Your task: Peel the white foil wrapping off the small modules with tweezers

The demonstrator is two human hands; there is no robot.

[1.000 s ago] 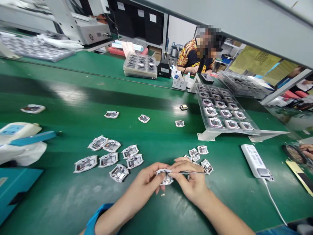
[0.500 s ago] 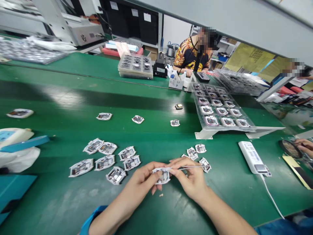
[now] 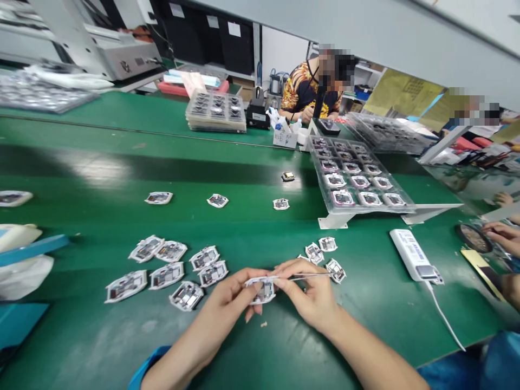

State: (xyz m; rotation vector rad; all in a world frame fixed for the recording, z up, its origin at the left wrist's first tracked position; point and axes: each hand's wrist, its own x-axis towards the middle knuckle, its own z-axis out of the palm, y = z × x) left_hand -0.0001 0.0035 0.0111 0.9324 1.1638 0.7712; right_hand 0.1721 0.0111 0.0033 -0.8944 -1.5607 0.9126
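Observation:
My left hand (image 3: 227,300) is closed around a small white-framed circuit board housing (image 3: 266,292), with the thumb lying over its face. My right hand (image 3: 311,292) pinches thin metal tweezers (image 3: 311,275), whose rear end sticks out to the right. Its fingertips meet the housing's right edge; the tweezer tips are hidden there. Left of my hands, several similar housings (image 3: 187,295) lie loose on the green bench. A smaller group of housings (image 3: 314,253) lies just beyond my right hand, partly covered by it.
A clear tray (image 3: 357,208) of housings rests on a raised stand at the right. A white device (image 3: 410,254) with a cable lies nearer. Spaced housings (image 3: 217,201) form a row across the bench. A co-worker (image 3: 312,89) sits opposite; another person's hand (image 3: 504,235) is at far right.
The whole view has shifted slightly, so bench things appear farther left. Both hands keep nearly the same grip on the housing and tweezers. The co-worker opposite has raised a hand a little.

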